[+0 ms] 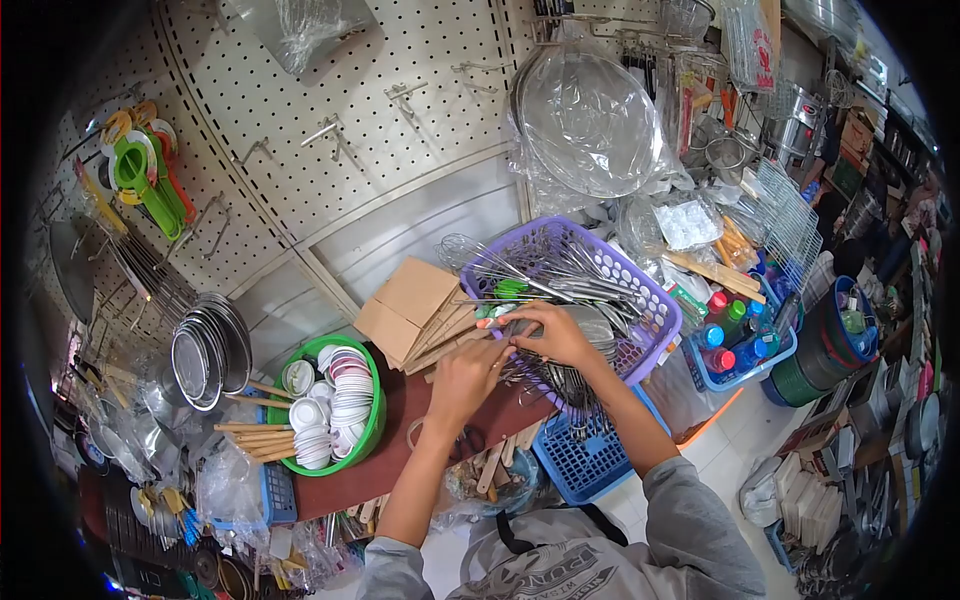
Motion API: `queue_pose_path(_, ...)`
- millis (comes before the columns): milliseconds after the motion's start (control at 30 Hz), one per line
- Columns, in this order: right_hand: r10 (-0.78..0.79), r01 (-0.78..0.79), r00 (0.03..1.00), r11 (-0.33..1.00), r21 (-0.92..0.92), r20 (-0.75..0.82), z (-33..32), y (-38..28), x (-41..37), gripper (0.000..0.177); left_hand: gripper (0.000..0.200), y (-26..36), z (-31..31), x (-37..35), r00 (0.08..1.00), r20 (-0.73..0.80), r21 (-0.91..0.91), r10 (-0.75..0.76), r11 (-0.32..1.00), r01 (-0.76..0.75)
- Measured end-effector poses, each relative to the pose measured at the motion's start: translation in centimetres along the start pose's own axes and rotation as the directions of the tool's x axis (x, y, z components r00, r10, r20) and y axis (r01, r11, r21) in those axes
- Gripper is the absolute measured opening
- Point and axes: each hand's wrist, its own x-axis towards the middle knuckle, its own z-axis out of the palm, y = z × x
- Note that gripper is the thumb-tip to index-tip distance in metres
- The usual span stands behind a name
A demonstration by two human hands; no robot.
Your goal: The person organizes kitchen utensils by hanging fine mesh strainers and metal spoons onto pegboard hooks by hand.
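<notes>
My left hand [467,378] is closed, with its fingers bent close to my right hand, above the left side of the purple basket [668,318]. My right hand [555,336] is closed too, thumb and fingers pinched together beside the left one. What they hold is too small and hidden to name. Small orange and green bits show just left of my fingertips. Metal whisks [468,252] and other wire utensils fill the basket. Flat brown cardboard pieces [412,304] lie stacked to the left of my hands.
A green basket [372,432] of white dishes stands left on the red-brown surface [395,462]. A blue basket [572,462] is below the purple one. Bottles [735,318] in a light blue basket stand right. Pegboard [400,60] with hooks rises behind.
</notes>
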Motion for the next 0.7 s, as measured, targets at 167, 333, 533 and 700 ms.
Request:
queue_pose_path(167,-0.052,0.056,0.998,0.993,-0.108,0.042,0.2,0.6,0.2,0.046,0.016,1.2,0.7,-0.4,0.974,-0.129,0.001,0.187,0.982,-0.189)
queue_pose_path(333,-0.028,0.028,0.998,1.0,-0.011,0.059,-0.6,-0.2,0.1,0.043,0.017,1.6,0.9,-1.4,0.948,-0.155,0.004,0.277,0.96,-0.279)
queue_pose_path(533,0.013,-0.005,0.998,0.991,-0.134,0.059,-0.5,-0.7,0.5,0.031,0.014,1.7,-0.7,-2.6,0.903,-0.22,-0.008,0.37,0.924,-0.381)
queue_pose_path(700,0.1,-0.099,0.994,0.994,-0.054,0.031,-0.4,-2.1,0.5,0.025,0.018,0.9,-1.2,-4.0,0.923,-0.209,-0.089,0.324,0.933,-0.348)
